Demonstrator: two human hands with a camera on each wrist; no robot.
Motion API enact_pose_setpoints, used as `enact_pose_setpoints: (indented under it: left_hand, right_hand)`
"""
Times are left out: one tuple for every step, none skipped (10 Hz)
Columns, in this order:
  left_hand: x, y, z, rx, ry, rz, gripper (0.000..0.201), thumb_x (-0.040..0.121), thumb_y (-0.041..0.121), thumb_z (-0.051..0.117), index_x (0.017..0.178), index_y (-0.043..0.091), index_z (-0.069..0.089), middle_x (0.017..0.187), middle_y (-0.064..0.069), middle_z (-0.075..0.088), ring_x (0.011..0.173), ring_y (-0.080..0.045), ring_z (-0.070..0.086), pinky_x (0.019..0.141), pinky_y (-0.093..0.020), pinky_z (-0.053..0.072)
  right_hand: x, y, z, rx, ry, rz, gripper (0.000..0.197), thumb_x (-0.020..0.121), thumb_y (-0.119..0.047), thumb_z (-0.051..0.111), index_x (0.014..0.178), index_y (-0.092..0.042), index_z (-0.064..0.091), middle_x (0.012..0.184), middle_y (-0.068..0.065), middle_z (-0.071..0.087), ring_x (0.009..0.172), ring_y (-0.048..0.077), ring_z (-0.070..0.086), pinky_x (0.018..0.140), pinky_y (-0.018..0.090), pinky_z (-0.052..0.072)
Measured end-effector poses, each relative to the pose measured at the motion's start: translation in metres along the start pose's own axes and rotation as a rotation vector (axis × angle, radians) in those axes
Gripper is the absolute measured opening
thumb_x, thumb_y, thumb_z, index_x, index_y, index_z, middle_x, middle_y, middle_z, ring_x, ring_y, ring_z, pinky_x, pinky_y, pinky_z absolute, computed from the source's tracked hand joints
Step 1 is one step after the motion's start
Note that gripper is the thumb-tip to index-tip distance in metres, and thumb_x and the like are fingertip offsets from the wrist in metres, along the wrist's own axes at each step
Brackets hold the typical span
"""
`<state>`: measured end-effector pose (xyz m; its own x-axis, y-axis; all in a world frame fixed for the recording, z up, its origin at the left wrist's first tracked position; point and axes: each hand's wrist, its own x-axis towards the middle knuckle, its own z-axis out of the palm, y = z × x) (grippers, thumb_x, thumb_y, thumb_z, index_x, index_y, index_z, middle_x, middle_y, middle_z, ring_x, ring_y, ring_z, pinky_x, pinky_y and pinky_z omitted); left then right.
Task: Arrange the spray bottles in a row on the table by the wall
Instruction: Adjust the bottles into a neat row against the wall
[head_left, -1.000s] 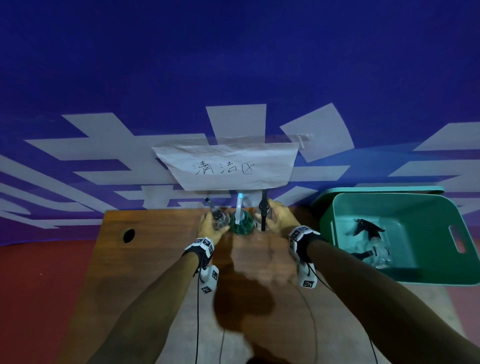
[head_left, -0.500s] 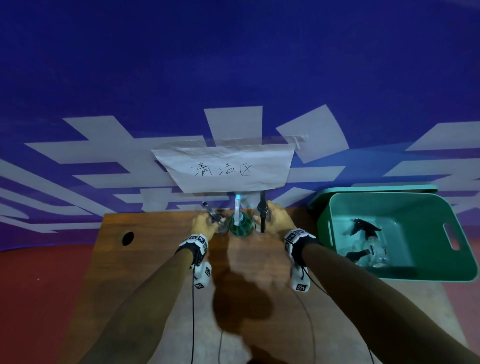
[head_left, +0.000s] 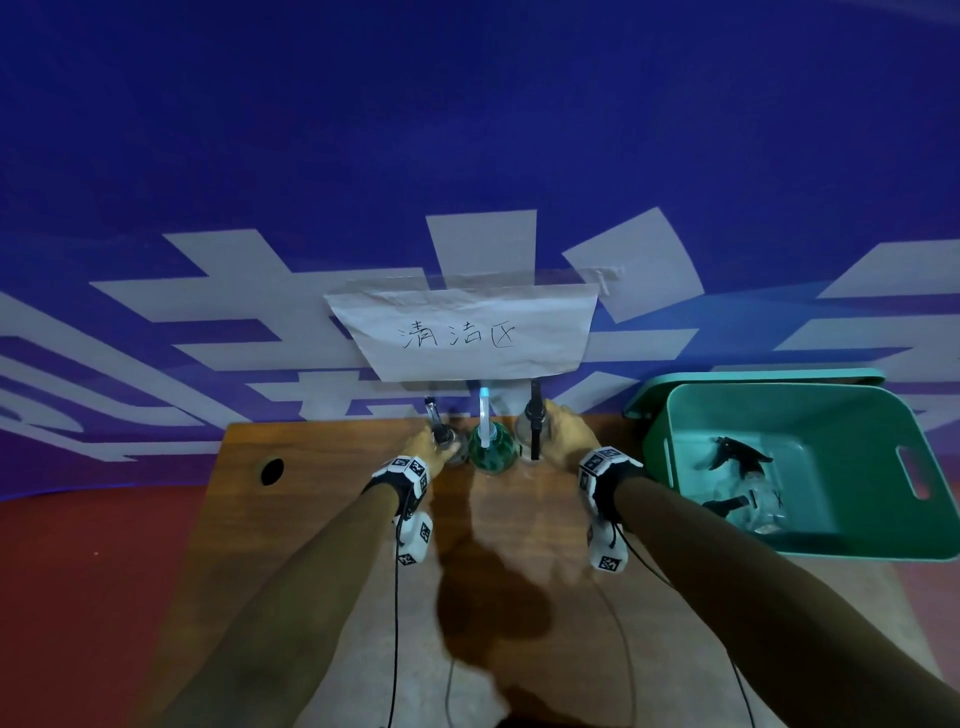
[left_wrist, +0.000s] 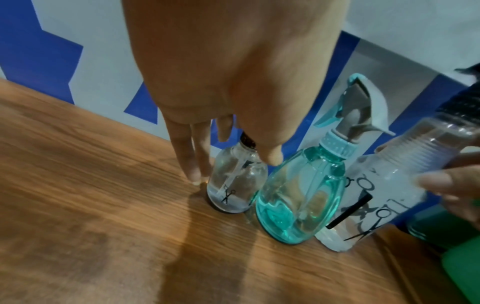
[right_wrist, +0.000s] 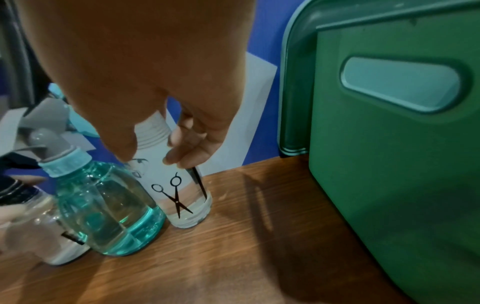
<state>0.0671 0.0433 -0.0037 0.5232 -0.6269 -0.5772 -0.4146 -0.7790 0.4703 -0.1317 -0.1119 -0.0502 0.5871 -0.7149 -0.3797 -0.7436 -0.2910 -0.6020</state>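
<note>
Three spray bottles stand upright in a row against the wall on the wooden table (head_left: 337, 519). The small clear bottle (left_wrist: 233, 189) is at the left, and my left hand (left_wrist: 233, 167) holds it between thumb and straight fingers. A teal bottle (left_wrist: 293, 201) stands in the middle, touching its neighbours. At the right is a clear bottle (right_wrist: 182, 197) with scissors prints. My right hand (right_wrist: 153, 155) grips it at the shoulder, under its black sprayer (head_left: 535, 415). In the head view, the left hand (head_left: 431, 447) and right hand (head_left: 563, 436) flank the row.
A green bin (head_left: 779, 387) sits on the table to the right, close beside the row, with more clear spray bottles (head_left: 748, 467) lying in it. A paper sign (head_left: 462, 332) hangs on the wall above the bottles. A round cable hole (head_left: 271, 470) lies at the far left.
Both hands stay on the outer bottles of the row. The bottles have barely moved. Only the head view has shifted a little.
</note>
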Motion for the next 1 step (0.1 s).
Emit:
enact_pose_setpoints:
  left_hand:
    - [-0.0009, -0.0005, -0.0011, -0.020, -0.006, 0.009, 0.044, 0.094, 0.027, 0.073, 0.126, 0.019, 0.045, 0.111, -0.004, 0.069, 0.090, -0.019, 0.063, 0.075, -0.026, 0.051]
  right_hand:
    - [-0.0024, 0.0096, 0.0000, -0.020, -0.073, 0.005, 0.054, 0.084, -0.028, 0.063, 0.134, -0.026, 0.042, 0.112, 0.009, 0.063, 0.101, 0.031, 0.066, 0.089, 0.038, 0.055]
